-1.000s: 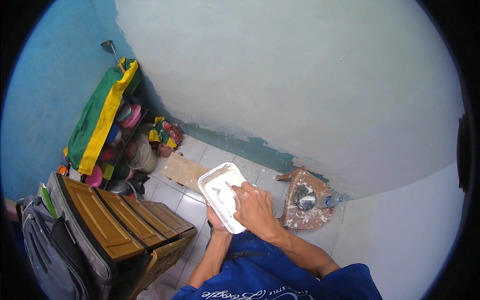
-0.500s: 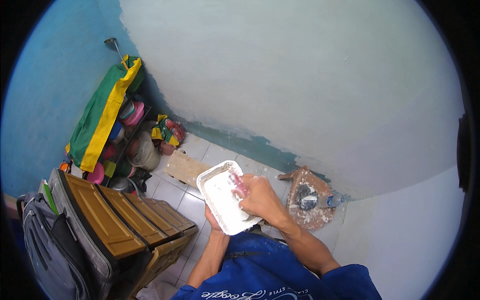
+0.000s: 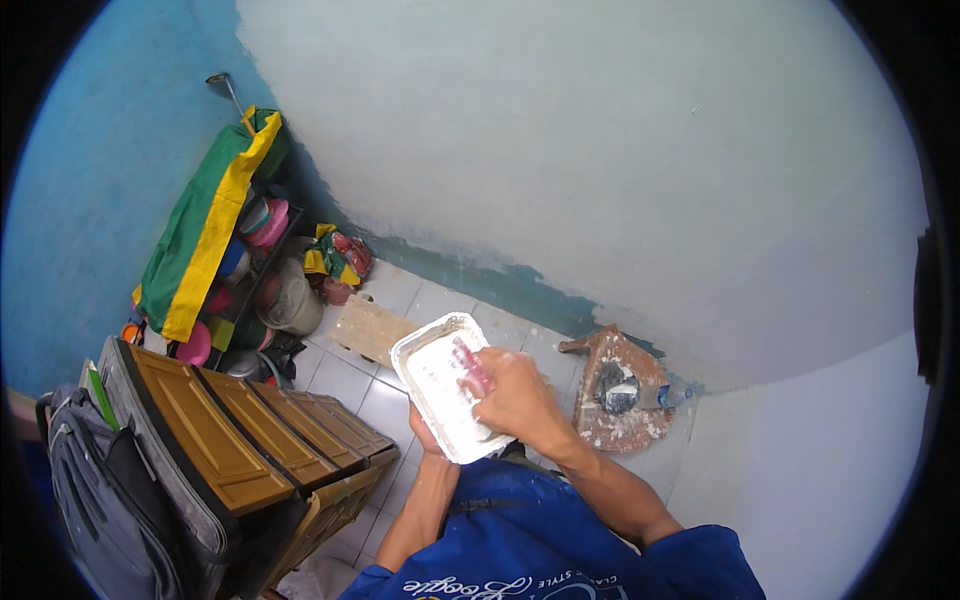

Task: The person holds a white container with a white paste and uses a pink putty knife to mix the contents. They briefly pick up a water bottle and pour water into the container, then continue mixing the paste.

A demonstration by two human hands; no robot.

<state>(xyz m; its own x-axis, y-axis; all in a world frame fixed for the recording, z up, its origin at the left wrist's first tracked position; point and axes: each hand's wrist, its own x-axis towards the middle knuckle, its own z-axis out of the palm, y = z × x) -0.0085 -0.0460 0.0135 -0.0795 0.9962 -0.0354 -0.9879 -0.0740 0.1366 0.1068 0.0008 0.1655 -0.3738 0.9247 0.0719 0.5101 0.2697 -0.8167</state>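
Observation:
A white rectangular tub (image 3: pixel 404 352), smeared inside with white paint or filler, is tilted in front of my body. My left hand (image 3: pixel 424 432) grips it from below along its left side; most of those fingers are hidden behind it. Over the tub's right side, my right hand (image 3: pixel 514 388) is closed round a pinkish-red grip (image 3: pixel 472 368) of a small tool. The tool's working end is lost in the bright white, so its kind cannot be made out. Facing me is a wall (image 3: pixel 560 150) with a pale coat over blue-green paint.
A spattered brown stool (image 3: pixel 632 434) carries a dark round container (image 3: pixel 617 388) and a clear bottle (image 3: pixel 674 396). A wooden plank bench (image 3: pixel 370 332) stands left of it. A wooden cabinet (image 3: pixel 215 430), a grey backpack (image 3: pixel 105 490) and a covered rack (image 3: pixel 195 235) line the left.
The tub and both hands have shifted slightly up and left in the picture. The right hand still holds the grip over the tub.

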